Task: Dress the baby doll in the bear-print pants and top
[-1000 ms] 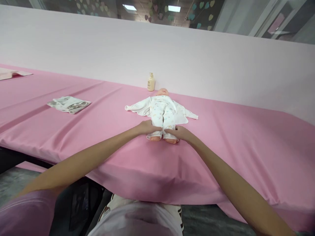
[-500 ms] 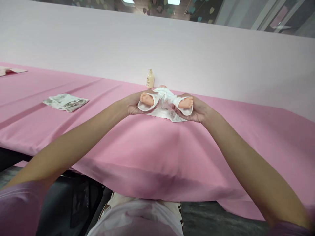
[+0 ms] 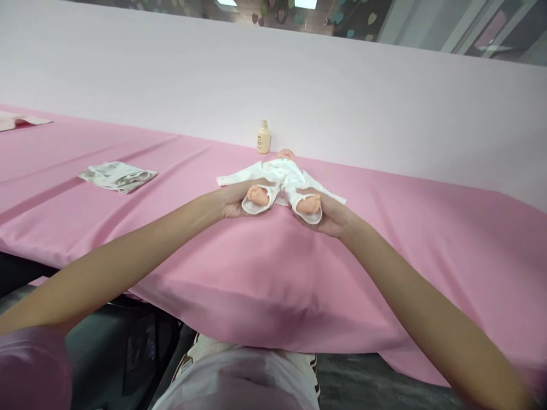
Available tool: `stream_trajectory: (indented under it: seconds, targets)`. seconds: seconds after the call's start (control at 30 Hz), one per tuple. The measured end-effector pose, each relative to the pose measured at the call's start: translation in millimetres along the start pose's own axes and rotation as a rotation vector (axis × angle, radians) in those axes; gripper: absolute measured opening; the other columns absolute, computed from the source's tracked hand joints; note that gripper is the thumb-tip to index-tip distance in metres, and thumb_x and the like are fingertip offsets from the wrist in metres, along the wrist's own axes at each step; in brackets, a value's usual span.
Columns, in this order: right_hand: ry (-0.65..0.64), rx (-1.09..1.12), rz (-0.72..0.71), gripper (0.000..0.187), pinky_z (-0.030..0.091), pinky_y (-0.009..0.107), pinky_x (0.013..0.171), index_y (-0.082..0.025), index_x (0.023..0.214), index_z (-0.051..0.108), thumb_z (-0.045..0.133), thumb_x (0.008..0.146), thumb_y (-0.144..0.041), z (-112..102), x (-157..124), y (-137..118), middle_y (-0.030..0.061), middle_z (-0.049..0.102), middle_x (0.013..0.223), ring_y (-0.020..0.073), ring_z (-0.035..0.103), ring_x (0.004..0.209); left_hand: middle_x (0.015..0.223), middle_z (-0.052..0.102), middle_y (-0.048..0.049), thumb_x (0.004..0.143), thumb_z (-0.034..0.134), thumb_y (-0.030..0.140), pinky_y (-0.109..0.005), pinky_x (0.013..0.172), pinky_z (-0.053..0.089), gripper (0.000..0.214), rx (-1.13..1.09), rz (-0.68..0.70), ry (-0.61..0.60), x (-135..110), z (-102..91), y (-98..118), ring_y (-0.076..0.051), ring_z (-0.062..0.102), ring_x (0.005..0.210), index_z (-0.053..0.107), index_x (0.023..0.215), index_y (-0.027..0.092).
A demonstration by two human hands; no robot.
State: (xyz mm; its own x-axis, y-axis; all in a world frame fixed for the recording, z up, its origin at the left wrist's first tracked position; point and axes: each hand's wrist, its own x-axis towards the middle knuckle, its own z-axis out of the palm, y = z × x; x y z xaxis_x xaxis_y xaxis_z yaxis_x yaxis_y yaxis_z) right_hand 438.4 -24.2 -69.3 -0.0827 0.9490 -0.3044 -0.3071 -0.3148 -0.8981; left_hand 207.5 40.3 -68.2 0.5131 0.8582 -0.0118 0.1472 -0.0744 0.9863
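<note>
A baby doll in white printed clothes lies on its back on the pink table, head toward the wall. My left hand is closed round the doll's left-side leg, just under the bare foot. My right hand grips the other leg the same way. Both legs are raised a little and spread apart, soles facing me. The doll's white jacket lies open under it, sleeves stretched out to either side.
A small cream pump bottle stands by the pale wall behind the doll's head. A folded patterned cloth lies to the left, and another cloth sits at the far left edge. The table's front edge drops off near my body.
The doll's legs, flat one second ago, were lifted high and spread, and have now come partway back down. Both hands kept their grip on the legs.
</note>
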Motion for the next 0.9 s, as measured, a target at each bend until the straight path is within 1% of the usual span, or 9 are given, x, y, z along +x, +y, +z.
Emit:
stream_trajectory:
  seconds: [0.1, 0.2, 0.3, 0.43, 0.5, 0.6, 0.7, 0.8, 0.9]
  targets:
    - [0.124, -0.07, 0.095, 0.013, 0.061, 0.021, 0.064, -0.018, 0.105, 0.069, 0.079, 0.1, -0.023, -6.9, -12.5, 32.6, 0.0019, 0.07, 0.087, 0.0118, 0.065, 0.072, 0.087, 0.072, -0.0077, 0.1, 0.078, 0.03, -0.038, 0.084, 0.068, 0.017, -0.301, -0.273, -0.127, -21.3, 6.1, -28.3, -0.02, 0.074, 0.082, 0.068, 0.096, 0.017]
    - [0.081, -0.224, 0.124, 0.029, 0.068, 0.03, 0.078, -0.018, 0.114, 0.072, 0.089, 0.094, -0.029, -18.6, -25.7, 53.7, 0.0072, 0.077, 0.106, 0.0177, 0.075, 0.087, 0.1, 0.078, -0.0117, 0.089, 0.092, 0.037, -0.043, 0.093, 0.07, 0.037, -0.305, -0.345, -0.197, -43.4, 3.4, -46.5, -0.026, 0.08, 0.094, 0.071, 0.112, 0.017]
    - [0.006, -0.564, 0.119, 0.042, 0.065, 0.034, 0.074, -0.021, 0.117, 0.074, 0.086, 0.096, -0.055, -39.8, -36.5, 62.1, 0.0102, 0.079, 0.11, 0.0222, 0.076, 0.086, 0.103, 0.08, -0.0127, 0.086, 0.094, 0.051, -0.039, 0.081, 0.069, 0.06, -0.055, -0.298, -0.271, -60.6, -14.1, -56.5, -0.026, 0.081, 0.086, 0.068, 0.13, 0.019]
    - [0.034, -1.006, -0.054, 0.056, 0.061, 0.037, 0.076, -0.021, 0.106, 0.08, 0.055, 0.11, -0.071, -77.8, -34.0, 60.4, 0.0125, 0.081, 0.11, 0.0247, 0.077, 0.09, 0.094, 0.082, -0.0109, 0.104, 0.061, 0.07, -0.03, 0.067, 0.06, 0.051, 0.388, -0.129, -0.404, -61.5, -51.2, -69.4, -0.023, 0.077, 0.075, 0.076, 0.112, 0.022]
    - [0.151, -1.199, -0.211, 0.053, 0.059, 0.039, 0.079, -0.022, 0.105, 0.08, 0.049, 0.112, -0.064, -94.1, -19.8, 57.1, 0.0107, 0.08, 0.109, 0.0249, 0.075, 0.09, 0.099, 0.082, -0.0114, 0.108, 0.05, 0.068, -0.032, 0.071, 0.059, 0.053, 0.584, -0.063, -0.284, -47.4, -66.1, -78.8, -0.025, 0.076, 0.081, 0.078, 0.105, 0.023]
    - [0.302, -1.388, -0.473, 0.038, 0.055, 0.043, 0.092, -0.02, 0.105, 0.077, 0.055, 0.108, -0.05, -107.3, 15.4, 51.8, 0.0115, 0.078, 0.113, 0.0284, 0.07, 0.105, 0.112, 0.079, -0.0137, 0.104, 0.055, 0.056, -0.04, 0.092, 0.057, 0.04, 0.845, 0.19, 0.001, -8.2, -74.9, -96.0, -0.031, 0.073, 0.103, 0.076, 0.107, 0.022]
    - [0.285, -1.417, -0.58, 0.024, 0.049, 0.045, 0.108, -0.019, 0.107, 0.075, 0.062, 0.098, -0.037, -109.0, 54.4, 49.0, 0.0124, 0.075, 0.122, 0.0308, 0.062, 0.123, 0.134, 0.072, -0.0181, 0.099, 0.055, 0.044, -0.051, 0.114, 0.046, 0.038, 0.967, 0.427, 0.065, 40.0, -67.1, -112.0, -0.036, 0.062, 0.128, 0.073, 0.12, 0.019]
    - [0.256, -1.439, -0.617, 0.022, 0.049, 0.043, 0.102, -0.018, 0.105, 0.071, 0.064, 0.093, -0.035, -109.3, 84.0, 52.2, 0.0129, 0.073, 0.117, 0.0291, 0.06, 0.112, 0.136, 0.068, -0.0218, 0.096, 0.06, 0.044, -0.054, 0.111, 0.044, 0.041, 1.042, 0.378, 0.092, 79.7, -51.0, -122.6, -0.04, 0.058, 0.125, 0.07, 0.125, 0.016]
    - [0.266, -1.46, -0.65, 0.019, 0.046, 0.04, 0.096, -0.018, 0.102, 0.065, 0.059, 0.094, -0.035, -112.7, 98.6, 59.6, 0.0125, 0.071, 0.11, 0.0272, 0.058, 0.103, 0.131, 0.068, -0.024, 0.096, 0.065, 0.047, -0.054, 0.104, 0.043, 0.043, 1.074, 0.284, 0.115, 102.5, -38.6, -129.2, -0.044, 0.057, 0.122, 0.068, 0.125, 0.015]
